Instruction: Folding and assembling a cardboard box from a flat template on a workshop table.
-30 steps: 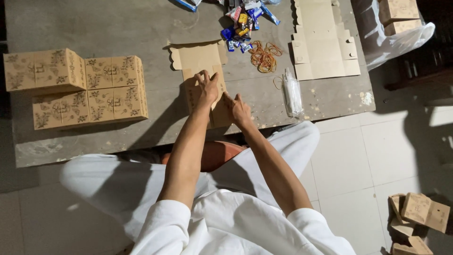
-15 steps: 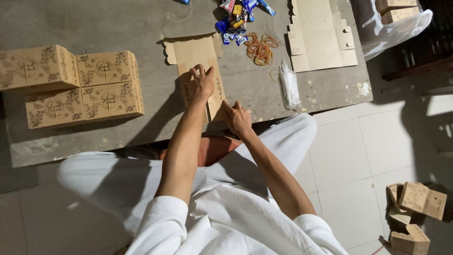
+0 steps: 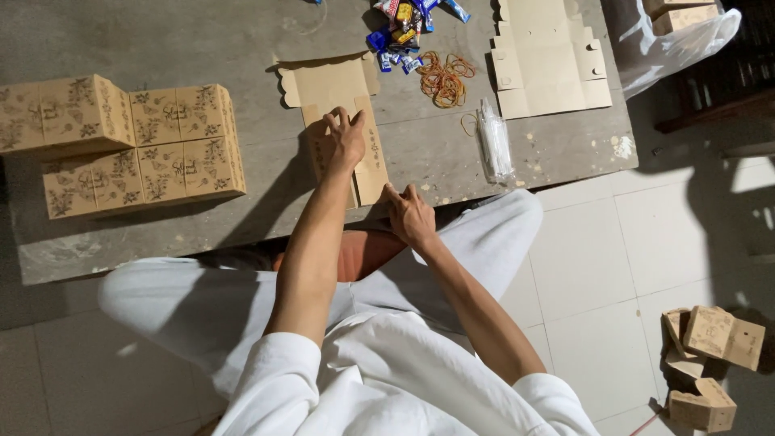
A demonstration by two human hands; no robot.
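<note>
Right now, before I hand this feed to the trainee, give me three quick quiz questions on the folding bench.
1. True or false: the left hand presses down on the flat cardboard box blank.
2. What lies between the candy wrappers and the clear plastic packet? A) scissors B) orange rubber bands C) a tape roll
3. Where is the right hand?

Key:
1. True.
2. B.
3. At the near edge of the table, fingertips on the blank's lower corner; the finished boxes sit stacked away to the left.
</note>
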